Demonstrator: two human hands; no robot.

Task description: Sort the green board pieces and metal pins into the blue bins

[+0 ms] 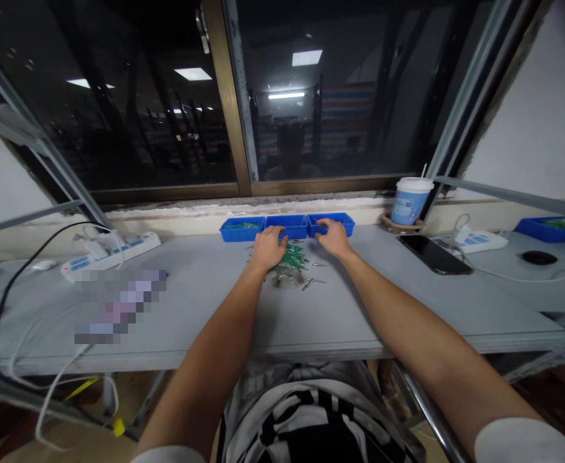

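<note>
My left hand rests at the left edge of a pile of green pieces and small metal pins or rivets on the table. Its fingers are bent, with thumb and forefinger apart and nothing visible between them. A clear plastic bag lies at the near side of the pile. My right hand is at the front of the right blue bin, fingers curved over its rim and thumb apart. Beside it stand the middle blue bin and the left blue bin, which holds green pieces.
On the right are a lidded paper cup, a black phone, a power strip and another blue tray. To the left lie a second power strip, a blurred-out object and loose cables.
</note>
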